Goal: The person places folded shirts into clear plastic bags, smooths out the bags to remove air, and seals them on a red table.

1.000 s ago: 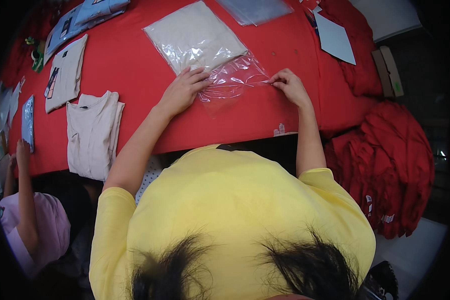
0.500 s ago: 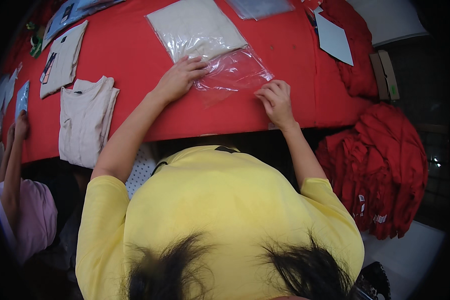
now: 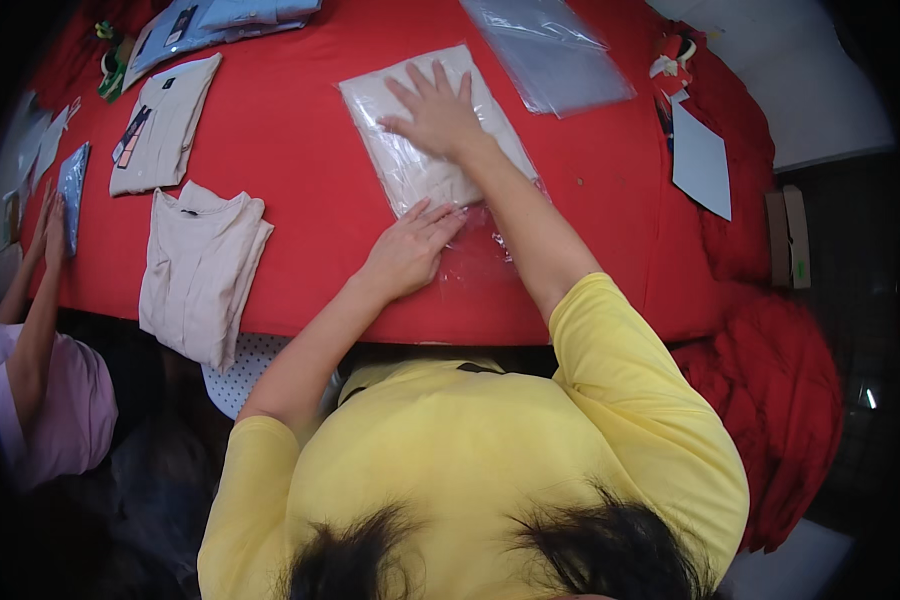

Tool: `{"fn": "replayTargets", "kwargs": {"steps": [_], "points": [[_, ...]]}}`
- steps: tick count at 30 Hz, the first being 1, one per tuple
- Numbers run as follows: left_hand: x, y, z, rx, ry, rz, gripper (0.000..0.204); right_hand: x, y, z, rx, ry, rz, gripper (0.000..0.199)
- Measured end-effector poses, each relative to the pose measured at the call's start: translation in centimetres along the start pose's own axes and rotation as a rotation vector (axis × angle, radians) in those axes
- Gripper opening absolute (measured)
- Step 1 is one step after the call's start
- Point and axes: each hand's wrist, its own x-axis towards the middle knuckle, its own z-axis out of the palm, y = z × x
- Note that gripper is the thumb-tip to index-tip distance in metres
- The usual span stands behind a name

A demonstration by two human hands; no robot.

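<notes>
The folded beige garment in a clear plastic bag [image 3: 425, 150] is pressed flat on the red-covered table [image 3: 300, 150] by the open right hand [image 3: 435, 112] and open left hand [image 3: 410, 252].

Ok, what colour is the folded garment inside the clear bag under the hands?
Beige, a pale cream; the bagged garment shows best in the head view.

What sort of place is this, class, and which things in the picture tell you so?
Probably a garment packing workshop. A folded garment in a clear bag lies on a red table under the right hand, more folded shirts wait beside it, and an empty plastic bag lies ready.
</notes>
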Motion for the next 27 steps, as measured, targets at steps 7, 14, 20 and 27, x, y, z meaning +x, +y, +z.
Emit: {"fn": "replayTargets", "kwargs": {"steps": [7, 14, 20, 27], "points": [[-1.3, 2.1, -0.8, -0.111, -0.114, -0.09, 0.045, -1.2, -0.6, 1.2, 0.01, -0.114, 0.007, 0.077], [0.1, 0.4, -2.3, -0.506, -0.282, -0.253, 0.039, -1.7, 9.0, -3.3, 0.87, 0.009, -0.03, 0.054], [-0.4, -0.2, -3.5, -0.766, -0.31, -0.408, 0.041, -22.6, 10.5, -9.2, 0.336, -0.185, 0.013, 0.072], [-0.5, -0.2, -5.5, -0.891, -0.379, -0.553, 0.041, -25.2, 7.3, -6.2, 0.399, 0.172, -0.028, 0.028]]}}
